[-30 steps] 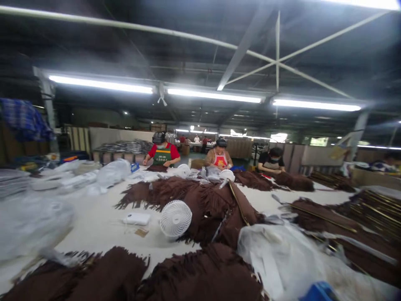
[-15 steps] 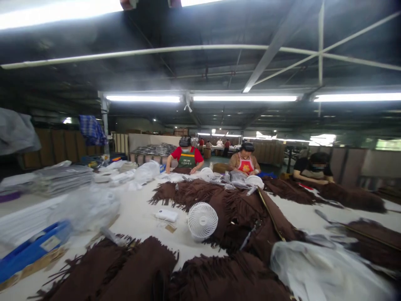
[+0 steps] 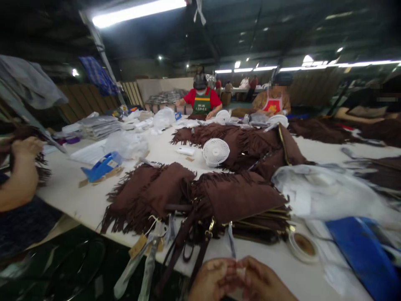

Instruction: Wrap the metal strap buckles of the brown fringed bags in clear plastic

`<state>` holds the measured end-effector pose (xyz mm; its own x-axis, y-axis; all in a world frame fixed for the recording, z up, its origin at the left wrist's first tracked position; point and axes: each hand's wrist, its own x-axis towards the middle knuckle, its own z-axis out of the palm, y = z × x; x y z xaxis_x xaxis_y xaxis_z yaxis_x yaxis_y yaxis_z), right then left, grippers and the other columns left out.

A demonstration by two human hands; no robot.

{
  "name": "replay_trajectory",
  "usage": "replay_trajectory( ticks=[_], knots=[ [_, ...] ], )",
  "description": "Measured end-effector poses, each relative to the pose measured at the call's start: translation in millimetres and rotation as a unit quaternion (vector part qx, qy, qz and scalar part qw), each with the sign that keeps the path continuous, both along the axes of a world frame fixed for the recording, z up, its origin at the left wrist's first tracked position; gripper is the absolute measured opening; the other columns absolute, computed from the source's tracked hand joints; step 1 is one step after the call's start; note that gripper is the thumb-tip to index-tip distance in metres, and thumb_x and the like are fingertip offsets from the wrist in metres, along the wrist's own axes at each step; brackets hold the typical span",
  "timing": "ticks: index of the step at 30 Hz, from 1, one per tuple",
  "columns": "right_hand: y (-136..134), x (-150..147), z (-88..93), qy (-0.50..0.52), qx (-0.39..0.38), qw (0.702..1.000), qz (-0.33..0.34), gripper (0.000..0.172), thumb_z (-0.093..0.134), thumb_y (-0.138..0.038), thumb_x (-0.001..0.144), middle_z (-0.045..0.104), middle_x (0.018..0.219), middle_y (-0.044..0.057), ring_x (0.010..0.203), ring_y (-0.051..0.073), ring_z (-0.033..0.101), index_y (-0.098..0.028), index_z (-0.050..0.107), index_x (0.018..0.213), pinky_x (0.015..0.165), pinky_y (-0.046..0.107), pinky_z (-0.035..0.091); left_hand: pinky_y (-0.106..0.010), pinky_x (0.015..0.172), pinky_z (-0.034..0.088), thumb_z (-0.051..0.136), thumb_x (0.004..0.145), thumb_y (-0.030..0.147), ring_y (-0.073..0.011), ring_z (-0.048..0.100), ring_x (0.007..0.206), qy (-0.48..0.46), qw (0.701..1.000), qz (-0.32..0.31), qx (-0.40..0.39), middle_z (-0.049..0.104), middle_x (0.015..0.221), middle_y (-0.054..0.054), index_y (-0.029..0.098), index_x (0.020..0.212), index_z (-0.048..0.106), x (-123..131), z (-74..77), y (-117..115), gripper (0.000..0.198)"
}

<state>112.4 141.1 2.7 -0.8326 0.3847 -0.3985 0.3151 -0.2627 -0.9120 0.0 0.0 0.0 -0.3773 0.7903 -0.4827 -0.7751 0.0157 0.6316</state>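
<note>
My left hand and my right hand meet at the bottom edge, just in front of the table's near edge. Their fingers are pinched together around a small pale bit that is too blurred to name. Directly beyond them lies a stack of brown fringed bags with gold trim. The bags' dark straps and paper tags hang over the table edge. More brown fringed pieces lie to the left of the stack.
A tape roll and a blue flat item sit to the right, behind them crumpled clear plastic. A small white fan stands mid-table, a blue tray left. A co-worker's arm is at far left; other people work at the far end.
The view has tipped down from the ceiling and far workers to the near table edge. My two hands, unseen before, now show at the bottom, pinched together.
</note>
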Motion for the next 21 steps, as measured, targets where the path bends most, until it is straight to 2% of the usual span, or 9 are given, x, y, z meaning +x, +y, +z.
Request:
replay_trajectory(
  ticks=[3,4,7,9,11,12,14,18,21],
  knots=[
    [31.0,0.6,7.5,-0.026,0.052,0.993,-0.106,0.048,0.069,-0.059,0.069,0.068,0.071,0.001,0.056,0.013,0.062,-0.019,0.059,0.093,0.047,0.022,0.049,-0.032,0.071,0.048,0.065,0.076,0.048,-0.0218,0.066,0.078,0.202,0.974,0.056,-0.082,0.073,0.083,-0.011,0.013,0.091,0.068,-9.6,8.6,-22.6,0.039],
    [41.3,-2.7,14.9,-0.03,0.051,0.988,-0.143,0.047,0.069,-0.058,0.071,0.069,0.075,0.003,0.057,0.013,0.062,-0.019,0.058,0.093,0.05,0.024,0.052,-0.033,0.072,0.047,0.059,0.08,0.049,-0.0219,0.065,0.079,0.3,0.943,0.086,-0.116,0.073,0.082,-0.01,0.015,0.092,0.068,-13.9,17.2,-26.8,0.038],
    [63.9,-20.4,39.4,-0.017,0.018,0.975,-0.219,0.04,0.068,-0.053,0.075,0.071,0.079,0.006,0.059,0.013,0.063,-0.019,0.055,0.09,0.054,0.028,0.056,-0.036,0.085,0.045,0.047,0.088,0.041,-0.0224,0.062,0.095,0.546,0.803,0.153,-0.186,0.07,0.098,-0.005,0.023,0.102,0.063,-24.2,41.6,-24.8,0.028],
    [71.8,-35.4,49.1,0.004,-0.024,0.972,-0.236,0.032,0.068,-0.046,0.079,0.071,0.077,0.006,0.057,0.012,0.063,-0.018,0.055,0.087,0.053,0.026,0.056,-0.038,0.094,0.041,0.049,0.087,0.034,-0.0236,0.057,0.107,0.647,0.717,0.155,-0.207,0.065,0.11,-0.006,0.024,0.108,0.059,-28.1,45.3,-11.9,0.026],
    [76.2,-49.1,51.9,0.023,-0.059,0.969,-0.24,0.023,0.066,-0.037,0.083,0.07,0.073,0.004,0.054,0.01,0.062,-0.018,0.053,0.082,0.053,0.023,0.056,-0.04,0.096,0.04,0.053,0.084,0.031,-0.0254,0.055,0.11,0.695,0.668,0.129,-0.234,0.063,0.112,-0.008,0.022,0.11,0.057,-30.9,38.2,4.5,0.028],
    [77.8,-54.3,51.7,0.028,-0.067,0.967,-0.244,0.02,0.065,-0.032,0.084,0.069,0.071,0.003,0.052,0.009,0.061,-0.018,0.052,0.079,0.052,0.021,0.055,-0.041,0.094,0.041,0.053,0.083,0.031,-0.026,0.056,0.107,0.7,0.66,0.11,-0.25,0.064,0.109,-0.008,0.021,0.108,0.057,-31.8,33.1,11.8,0.026],
    [80.1,-60.8,51.4,0.035,-0.072,0.963,-0.257,0.019,0.062,-0.027,0.086,0.067,0.067,0.001,0.05,0.007,0.059,-0.018,0.05,0.075,0.051,0.019,0.054,-0.038,0.084,0.045,0.049,0.085,0.033,-0.0252,0.061,0.095,0.684,0.675,0.069,-0.269,0.067,0.096,-0.006,0.022,0.099,0.059,-32.8,25.3,20.7,0.02],
    [83.7,-65.5,53.4,0.051,-0.074,0.957,-0.276,0.022,0.06,-0.027,0.087,0.064,0.06,-0.001,0.047,0.006,0.059,-0.018,0.048,0.071,0.051,0.018,0.054,-0.032,0.074,0.045,0.045,0.084,0.048,-0.0223,0.062,0.08,0.602,0.761,0.005,-0.244,0.069,0.084,-0.001,0.024,0.093,0.061,-45.5,24.4,17.5,0.03],
    [85.6,-66.9,48.3,0.053,-0.065,0.957,-0.276,0.022,0.058,-0.03,0.087,0.065,0.061,0.0,0.047,0.007,0.059,-0.018,0.048,0.072,0.051,0.022,0.055,-0.033,0.069,0.047,0.056,0.066,0.068,-0.0241,0.062,0.072,0.526,0.821,-0.012,-0.222,0.068,0.069,0.0,0.021,0.092,0.062,-69.3,21.6,18.0,0.054]
  ],
)
